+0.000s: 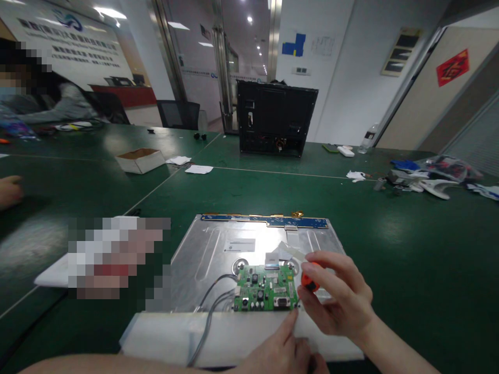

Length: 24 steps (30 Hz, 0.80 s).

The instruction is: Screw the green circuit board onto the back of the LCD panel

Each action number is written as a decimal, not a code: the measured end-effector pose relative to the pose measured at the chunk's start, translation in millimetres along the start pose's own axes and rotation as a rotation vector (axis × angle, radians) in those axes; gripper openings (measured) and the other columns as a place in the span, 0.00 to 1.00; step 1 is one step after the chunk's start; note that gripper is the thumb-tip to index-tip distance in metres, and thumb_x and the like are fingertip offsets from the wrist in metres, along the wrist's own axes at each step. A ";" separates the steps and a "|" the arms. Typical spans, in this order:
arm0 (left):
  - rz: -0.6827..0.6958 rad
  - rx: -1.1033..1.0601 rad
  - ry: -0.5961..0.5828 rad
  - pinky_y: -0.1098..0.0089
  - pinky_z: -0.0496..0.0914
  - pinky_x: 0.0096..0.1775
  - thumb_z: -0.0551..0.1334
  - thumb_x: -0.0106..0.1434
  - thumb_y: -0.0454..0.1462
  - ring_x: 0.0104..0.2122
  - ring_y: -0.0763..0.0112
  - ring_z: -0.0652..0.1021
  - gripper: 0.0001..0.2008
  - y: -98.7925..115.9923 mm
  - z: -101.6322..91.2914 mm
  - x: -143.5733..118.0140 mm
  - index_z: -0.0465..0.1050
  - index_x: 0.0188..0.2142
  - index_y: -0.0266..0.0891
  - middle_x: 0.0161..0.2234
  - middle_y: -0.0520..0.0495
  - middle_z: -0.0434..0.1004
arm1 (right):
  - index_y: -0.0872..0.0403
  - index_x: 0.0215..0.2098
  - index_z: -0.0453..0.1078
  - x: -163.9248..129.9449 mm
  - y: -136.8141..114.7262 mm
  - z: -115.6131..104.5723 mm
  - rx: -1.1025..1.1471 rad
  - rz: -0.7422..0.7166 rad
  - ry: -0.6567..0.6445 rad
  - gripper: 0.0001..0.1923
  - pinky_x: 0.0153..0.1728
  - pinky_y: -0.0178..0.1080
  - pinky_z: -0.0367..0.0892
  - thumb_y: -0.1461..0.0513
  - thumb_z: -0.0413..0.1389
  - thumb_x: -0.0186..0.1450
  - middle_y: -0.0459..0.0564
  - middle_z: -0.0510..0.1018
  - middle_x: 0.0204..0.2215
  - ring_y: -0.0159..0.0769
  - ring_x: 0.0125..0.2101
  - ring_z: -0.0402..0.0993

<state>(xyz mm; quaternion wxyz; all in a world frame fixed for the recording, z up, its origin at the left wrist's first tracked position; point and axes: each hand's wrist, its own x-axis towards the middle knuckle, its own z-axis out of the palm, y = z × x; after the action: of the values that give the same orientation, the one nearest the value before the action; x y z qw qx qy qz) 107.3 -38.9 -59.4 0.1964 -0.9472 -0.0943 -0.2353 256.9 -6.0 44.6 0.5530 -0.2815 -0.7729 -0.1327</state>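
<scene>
A green circuit board (265, 288) lies on the silver metal back of a display panel (218, 244). My right hand (343, 296) pinches the orange-and-black handle of a screwdriver (311, 280), tilted over the board's lower right corner; its tip is hard to make out. Below, my left hand (280, 348) stretches its index finger to that same corner, with the other fingers curled and partly cut off by the frame. Grey cables (210, 324) run from the board's left side over a white foam sheet (163, 335). A ribbon cable (272, 261) meets the board's top edge.
A black monitor housing (276, 117) stands at the table's back. Left of it is an open cardboard box (141, 161). Tools and bags (424, 176) lie far right, near a plastic bottle (367, 139). Another person (66, 98) sits far left; a separate hand (10, 192) shows at the left edge.
</scene>
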 end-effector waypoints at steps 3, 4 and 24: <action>0.004 -0.001 -0.028 0.56 0.65 0.49 0.61 0.61 0.35 0.19 0.71 0.69 0.04 -1.2 -2.6 0.9 0.65 0.35 0.40 0.18 0.58 0.69 | 0.57 0.47 0.70 2.1 -0.7 -0.6 0.002 0.005 -0.004 0.18 0.26 0.33 0.74 0.70 0.53 0.58 0.54 0.75 0.40 0.35 0.36 0.76; 0.004 -0.001 -0.025 0.56 0.65 0.49 0.61 0.61 0.35 0.19 0.71 0.69 0.04 -1.8 -3.5 1.3 0.66 0.35 0.40 0.18 0.58 0.69 | 0.58 0.48 0.70 2.9 -0.9 -0.9 0.002 0.003 -0.009 0.19 0.27 0.33 0.75 0.71 0.53 0.58 0.54 0.75 0.40 0.36 0.37 0.76; 0.011 0.024 0.011 0.54 0.64 0.52 0.59 0.62 0.34 0.18 0.72 0.68 0.02 -0.7 0.6 -1.0 0.66 0.35 0.39 0.18 0.58 0.68 | 0.58 0.53 0.59 -1.6 3.4 1.5 0.233 0.041 -0.004 0.24 0.33 0.39 0.77 0.72 0.51 0.57 0.58 0.76 0.44 0.37 0.38 0.77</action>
<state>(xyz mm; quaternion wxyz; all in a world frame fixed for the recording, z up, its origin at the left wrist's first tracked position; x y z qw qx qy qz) 106.4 -38.2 -60.1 0.2094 -0.9440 -0.0908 -0.2385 258.1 -2.9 42.2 0.5831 -0.2313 -0.7782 -0.0304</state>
